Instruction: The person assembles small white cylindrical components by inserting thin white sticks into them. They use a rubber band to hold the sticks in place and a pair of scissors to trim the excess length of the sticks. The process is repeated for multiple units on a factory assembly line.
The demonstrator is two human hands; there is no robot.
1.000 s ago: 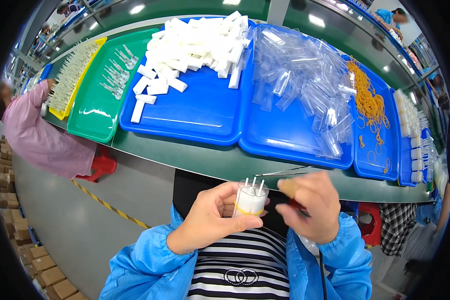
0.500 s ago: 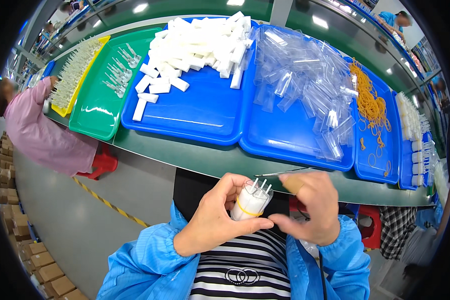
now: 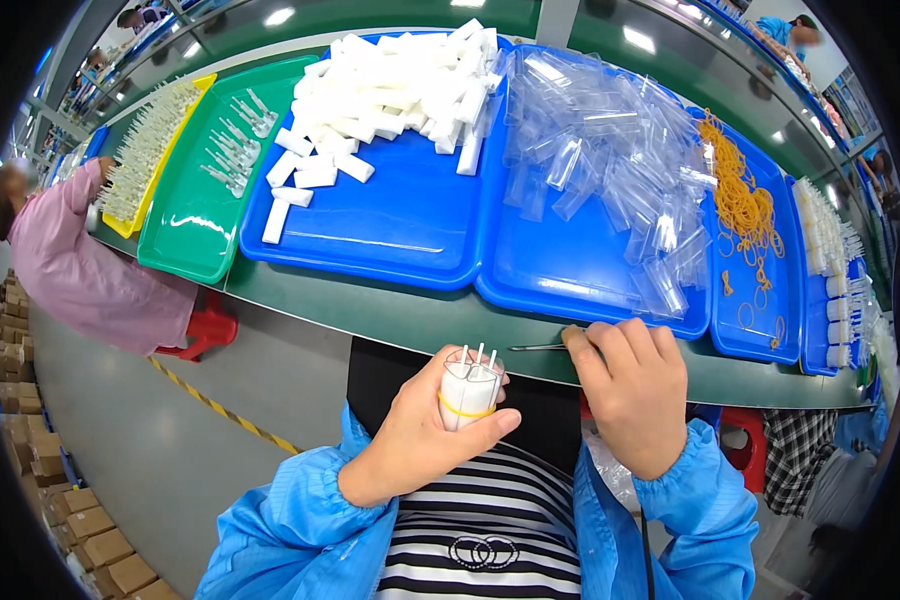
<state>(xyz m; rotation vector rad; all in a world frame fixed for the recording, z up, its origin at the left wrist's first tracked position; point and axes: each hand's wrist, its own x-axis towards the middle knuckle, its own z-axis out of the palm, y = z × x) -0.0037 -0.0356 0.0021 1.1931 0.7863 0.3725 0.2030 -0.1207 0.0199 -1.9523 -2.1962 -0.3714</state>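
In my left hand [image 3: 420,432] is an upright bundle of white foam blocks [image 3: 465,392]. Transparent plastic wraps it, a yellow rubber band [image 3: 467,408] circles its middle, and three thin white sticks rise from the top. Fingers sit behind the bundle, with the thumb across its lower front. My right hand [image 3: 630,385] is at the table's front edge, its fingers bent and closed on a thin metal tool that looks like tweezers [image 3: 535,347]. The tool's tip points left over the table; the end inside the hand is hidden.
Blue trays hold white foam blocks [image 3: 390,85], transparent plastic sleeves [image 3: 610,140] and yellow rubber bands [image 3: 735,195]. A green tray [image 3: 195,225] carries small whitish parts; a yellow tray [image 3: 125,222] is full of them. Finished-looking bundles [image 3: 838,310] stand far right. A person in pink [image 3: 100,260] sits left.
My right hand has moved away from the bundle, up and slightly right to the table edge, with the tool. My left hand has shifted the bundle a little left, more upright.
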